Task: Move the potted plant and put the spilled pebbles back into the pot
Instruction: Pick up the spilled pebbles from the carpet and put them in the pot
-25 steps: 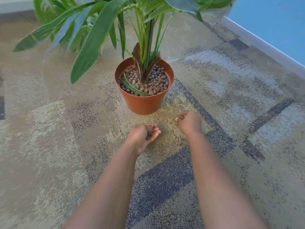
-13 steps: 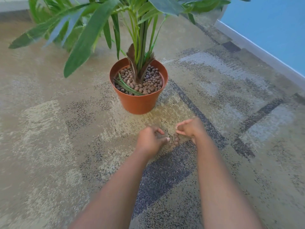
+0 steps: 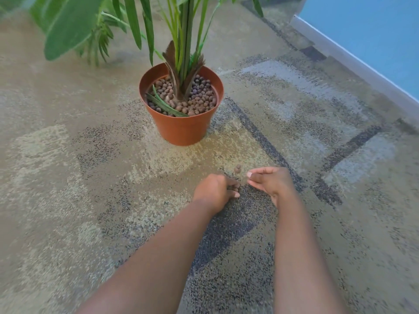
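Note:
A terracotta pot [image 3: 181, 130] stands upright on the carpet, holding a green plant [image 3: 186, 41] and filled with brown pebbles [image 3: 199, 98]. A few spilled pebbles [image 3: 237, 169] lie on the carpet in front of the pot, just beyond my fingertips. My left hand [image 3: 216, 191] rests knuckles-up on the carpet, its fingers curled around something dark that looks like pebbles. My right hand [image 3: 271, 182] is beside it, cupped, with thumb and fingers pointing left toward the spilled pebbles and nothing seen in it.
The floor is patterned beige and grey carpet [image 3: 90, 200]. A blue wall [image 3: 374, 37] with a white baseboard [image 3: 353, 62] runs along the right. Long leaves [image 3: 72, 30] overhang the upper left.
Both hands have dropped to the carpet and come closer together around the spilled pebbles. The left hand turned from palm-up to knuckles-up. The view shifted nearer the pot.

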The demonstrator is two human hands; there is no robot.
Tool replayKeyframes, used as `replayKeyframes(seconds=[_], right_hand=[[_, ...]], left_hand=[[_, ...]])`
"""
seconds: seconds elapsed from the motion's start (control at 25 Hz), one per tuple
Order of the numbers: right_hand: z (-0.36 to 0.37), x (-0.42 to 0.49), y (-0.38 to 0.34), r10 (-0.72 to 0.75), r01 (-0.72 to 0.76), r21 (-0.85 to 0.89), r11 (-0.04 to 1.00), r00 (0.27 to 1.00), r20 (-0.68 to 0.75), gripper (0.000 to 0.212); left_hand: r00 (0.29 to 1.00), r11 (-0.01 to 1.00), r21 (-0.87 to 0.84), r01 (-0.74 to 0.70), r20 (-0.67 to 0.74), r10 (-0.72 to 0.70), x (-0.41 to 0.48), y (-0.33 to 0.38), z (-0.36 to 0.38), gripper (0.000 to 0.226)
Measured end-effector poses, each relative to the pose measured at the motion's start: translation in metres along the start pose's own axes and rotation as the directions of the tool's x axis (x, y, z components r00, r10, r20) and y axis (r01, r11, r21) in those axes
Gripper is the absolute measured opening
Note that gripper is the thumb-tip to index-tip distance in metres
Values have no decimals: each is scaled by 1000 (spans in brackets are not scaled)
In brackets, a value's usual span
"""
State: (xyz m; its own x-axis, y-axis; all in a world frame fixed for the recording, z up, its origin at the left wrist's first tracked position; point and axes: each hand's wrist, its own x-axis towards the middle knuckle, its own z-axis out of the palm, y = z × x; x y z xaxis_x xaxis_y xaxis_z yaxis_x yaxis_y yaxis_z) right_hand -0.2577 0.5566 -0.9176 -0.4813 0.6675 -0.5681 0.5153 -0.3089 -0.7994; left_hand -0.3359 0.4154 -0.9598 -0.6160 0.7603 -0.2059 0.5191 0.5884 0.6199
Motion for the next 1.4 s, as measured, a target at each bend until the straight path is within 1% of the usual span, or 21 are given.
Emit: replayKeyframes(seconds=[0.08, 0.16, 0.24, 0.36, 0.44, 0.48, 0.52, 0.56, 0.6, 0.64, 0.68, 0.72, 0.76, 0.84, 0.92, 0.96, 1.04, 1.16, 1.28, 1.36, 1.4], right_hand=[[1, -2, 1, 1, -1, 21, 1000, 1000, -22, 14], [-3, -4, 3, 53, -54, 171, 984, 999, 11, 12], [-9, -8, 5, 109, -131, 361, 923, 991, 81, 18], [-16, -13, 13, 136, -185, 449, 874, 981, 140, 21], [-18, -17, 18, 145, -214, 503, 837, 974, 173, 19], [-18, -20, 19, 147, -229, 542, 809, 970, 192, 19], [-17, -23, 18, 141, -238, 582, 777, 968, 208, 19], [-14, -25, 15, 122, -233, 625, 745, 969, 216, 20], [-10, -29, 7, 91, -216, 660, 720, 972, 219, 21], [-3, -32, -4, 47, -187, 691, 698, 975, 217, 22], [7, -36, -19, -17, -143, 717, 682, 977, 212, 22], [18, -41, -38, -105, -72, 722, 688, 975, 196, 23], [31, -48, -60, -200, 23, 706, 708, 965, 169, 21], [61, -58, -104, -323, 184, 651, 736, 941, 100, 18], [89, -64, -141, -376, 269, 544, 795, 922, 94, 22], [100, -67, -153, -370, 275, 476, 836, 922, 117, 28], [106, -67, -157, -326, 246, 407, 879, 936, 137, 40], [82, -65, -117, -234, 194, 499, 845, 972, 19, 44], [59, -62, -63, -61, 92, 573, 814, 995, -72, 42], [50, -58, -39, 8, 50, 590, 806, 995, -96, 39], [44, -56, -33, 30, 44, 600, 799, 993, -113, 38]], left_hand=[[999, 999, 28, -43, -22, 44, -1, 2, 0, 30], [996, 998, 20, -59, -62, 60, -5, 4, 0, 20], [994, 1000, -17, -22, -110, 20, -9, 2, -2, 21], [994, 999, -42, 19, -108, -23, -17, -4, -6, 12], [989, 989, -133, 58, -125, -75, -24, -6, -6, 13], [977, 959, -259, 115, -144, -156, -29, -4, -7, 15], [947, 871, -452, 193, -148, -287, -32, -2, -8, 17], [890, 699, -667, 259, -117, -442, -35, -1, -12, 20], [818, 463, -840, 283, -41, -574, -37, -1, -18, 22], [758, 222, -939, 263, 59, -649, -39, 0, -27, 24], [722, 17, -975, 220, 151, -676, -41, 1, -36, 24], [699, -137, -975, 173, 219, -680, -43, 2, -47, 25], [684, -240, -962, 130, 263, -681, -44, 3, -59, 26], [675, -355, -933, 55, 297, -676, -46, 6, -82, 28], [690, -435, -900, -23, 301, -658, -49, 10, -107, 30], [703, -479, -875, -65, 300, -645, -51, 11, -121, 31], [744, -552, -820, -149, 275, -609, -54, 12, -152, 33], [811, -594, -768, -239, 179, -557, -48, 16, -197, 37], [869, -516, -834, -197, 95, -485, -24, 32, -235, 49], [900, -462, -876, -136, 86, -427, -13, 42, -249, 67], [910, -420, -900, -115, 75, -409, -12, 43, -253, 71]])
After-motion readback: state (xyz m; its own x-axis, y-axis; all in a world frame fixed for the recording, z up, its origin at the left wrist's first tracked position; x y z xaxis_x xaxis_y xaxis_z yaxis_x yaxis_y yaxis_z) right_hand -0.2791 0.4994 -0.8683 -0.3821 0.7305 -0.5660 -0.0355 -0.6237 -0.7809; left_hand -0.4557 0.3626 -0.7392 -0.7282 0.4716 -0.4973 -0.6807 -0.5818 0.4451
